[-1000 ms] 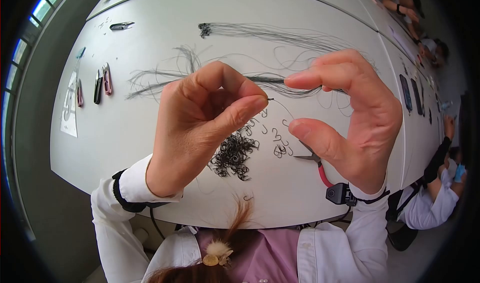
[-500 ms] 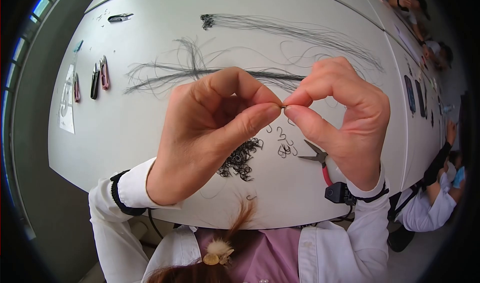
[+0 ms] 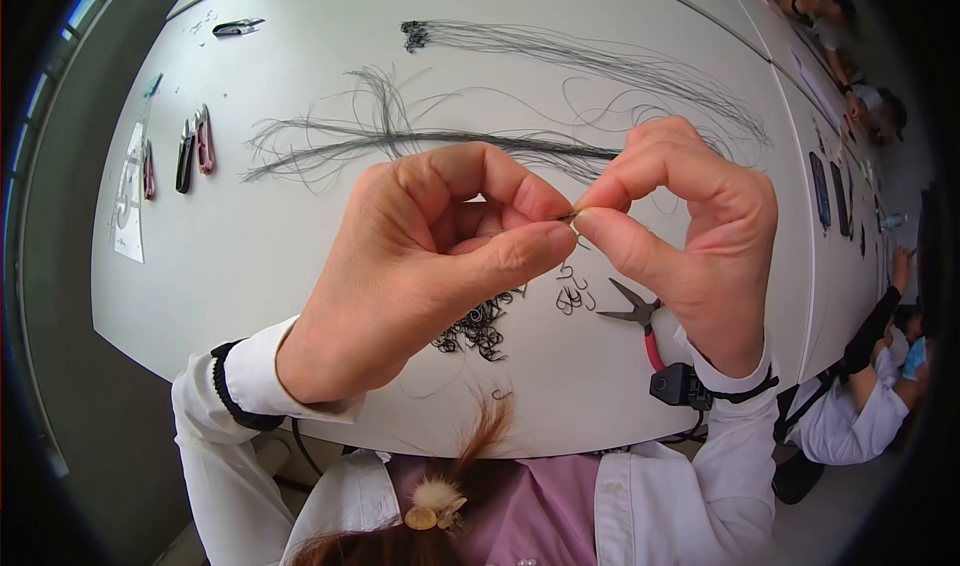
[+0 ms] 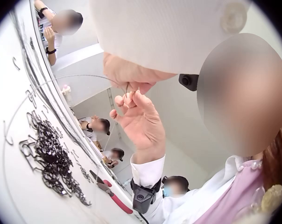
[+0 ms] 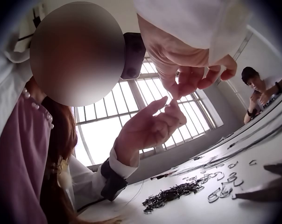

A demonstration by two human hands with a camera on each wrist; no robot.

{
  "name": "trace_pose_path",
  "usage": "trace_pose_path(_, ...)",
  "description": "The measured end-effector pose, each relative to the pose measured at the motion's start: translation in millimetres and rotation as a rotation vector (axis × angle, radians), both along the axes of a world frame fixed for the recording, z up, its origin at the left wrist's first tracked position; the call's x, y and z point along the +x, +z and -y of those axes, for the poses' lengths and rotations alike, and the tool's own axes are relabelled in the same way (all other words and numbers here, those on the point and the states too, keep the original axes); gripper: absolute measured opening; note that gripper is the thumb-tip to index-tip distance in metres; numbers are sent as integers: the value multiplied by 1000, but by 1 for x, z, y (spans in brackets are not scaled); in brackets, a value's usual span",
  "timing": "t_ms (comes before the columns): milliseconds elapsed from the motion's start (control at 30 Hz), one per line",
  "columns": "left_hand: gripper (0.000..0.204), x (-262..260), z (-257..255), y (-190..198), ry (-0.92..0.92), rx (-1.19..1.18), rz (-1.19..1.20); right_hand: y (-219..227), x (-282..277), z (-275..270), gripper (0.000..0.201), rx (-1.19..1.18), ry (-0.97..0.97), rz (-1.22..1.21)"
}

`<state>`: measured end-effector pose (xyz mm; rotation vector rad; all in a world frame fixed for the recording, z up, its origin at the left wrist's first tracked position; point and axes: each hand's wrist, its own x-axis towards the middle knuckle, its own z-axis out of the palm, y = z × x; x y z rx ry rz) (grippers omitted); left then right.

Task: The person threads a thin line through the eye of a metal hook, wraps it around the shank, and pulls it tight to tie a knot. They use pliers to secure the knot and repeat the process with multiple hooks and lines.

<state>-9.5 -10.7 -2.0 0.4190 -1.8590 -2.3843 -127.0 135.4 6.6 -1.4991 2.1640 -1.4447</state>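
Between the left thumb and index finger is the dark tip of a fishhook [image 3: 566,218], most of it covered by the fingers. My left hand [image 3: 395,256] pinches it above the table, other fingers curled behind. Thumb and index finger of my right hand [image 3: 705,241] meet at that tip and pinch the fishing line there. In the left wrist view the thin fishing line [image 4: 80,75] arcs away from the hands toward the table. A heap of black fishhooks [image 3: 478,331] lies below the hands, with several loose fishhooks [image 3: 573,298] to its right.
Red-handled pliers [image 3: 650,341] lie beside my right wrist. Bundles of dark line [image 3: 460,142] cross the table behind the hands, with hooked lines [image 3: 560,51] farther back. Thread snips [image 3: 186,161] and a marked clear plate [image 3: 130,211] are at the left. Other people sit rightward.
The right hand was spread apart from the left; its thumb and index finger have come together at the hook's tip. Both hands have since shifted only slightly.
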Motion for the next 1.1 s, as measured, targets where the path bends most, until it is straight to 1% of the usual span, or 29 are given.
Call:
trace_pose_path(133,8,0,3,-2,-1,-14,-9,0,2,1,11,-5,3,14)
trace_pose_path(333,8,1,3,3,-1,45,3,-1,2,1,12,-4,27,28)
trace_pose_path(400,9,2,4,5,-9,64,44,0,3,1,11,2,28,25)
trace_pose_path(600,12,3,2,2,-2,81,22,4,3,2,12,19,58,-98)
trace_pose_path(767,12,4,1,3,-2,74,26,1,8,2,13,-3,1,-144)
trace_pose_path(900,12,5,0,1,9,68,36,3,9,3,14,3,-1,-193)
trace_pose_path(967,11,5,0,3,6,75,53,3,11,4,15,-27,-40,-266)
trace_pose_path(1000,11,5,0,4,2,82,71,2,11,4,15,-27,-39,-267)
trace_pose_path(1067,11,5,0,6,3,92,78,1,8,5,15,-66,-12,-405)
trace_pose_path(1100,11,5,0,6,4,102,86,0,8,5,15,-66,-12,-405)
